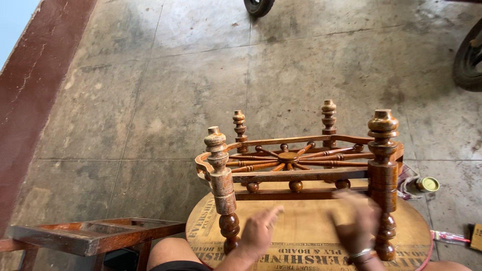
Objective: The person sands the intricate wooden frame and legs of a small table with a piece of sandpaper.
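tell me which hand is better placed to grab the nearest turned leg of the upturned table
Left, probably. The left hand hovers open right beside the near left leg. The right hand is blurred and sits a little further from the near right leg.

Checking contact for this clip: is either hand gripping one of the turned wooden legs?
No: the left hand and right hand are open above the round board, between the near turned legs, gripping neither.
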